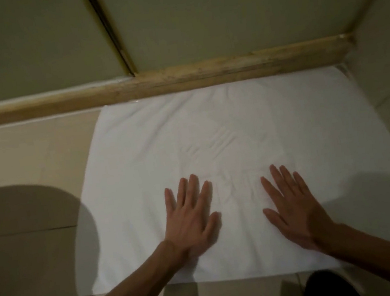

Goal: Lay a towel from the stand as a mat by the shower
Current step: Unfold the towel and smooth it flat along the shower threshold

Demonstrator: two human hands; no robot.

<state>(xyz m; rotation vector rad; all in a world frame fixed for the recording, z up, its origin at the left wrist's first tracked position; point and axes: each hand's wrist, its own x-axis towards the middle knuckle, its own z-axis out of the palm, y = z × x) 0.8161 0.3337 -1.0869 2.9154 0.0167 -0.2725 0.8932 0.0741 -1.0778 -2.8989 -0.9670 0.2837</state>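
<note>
— Where are the hands on the towel (213, 145)?

— Both lie flat on its near half, in the lower middle of the frame. The left hand (191, 221) and the right hand (292, 209) are palm down with straight, slightly spread fingers. They press on the cloth and grip nothing. A strip of towel lies bare between them.

— And the towel itself, where is it?

— It is spread on the floor tiles (26, 151), in the centre and right of the frame. Its far edge touches the beige shower kerb (179, 78) that crosses the upper middle.

— How does it look?

— White, one flat layer, almost rectangular. There are some small creases in the middle, above the fingertips. A grey shadow (31, 221) falls over its lower left corner.

— Which way does it run?

— The long side seems to go left to right, along the kerb, and the short side comes toward the person. With this wide lens I cannot be fully sure.
</note>
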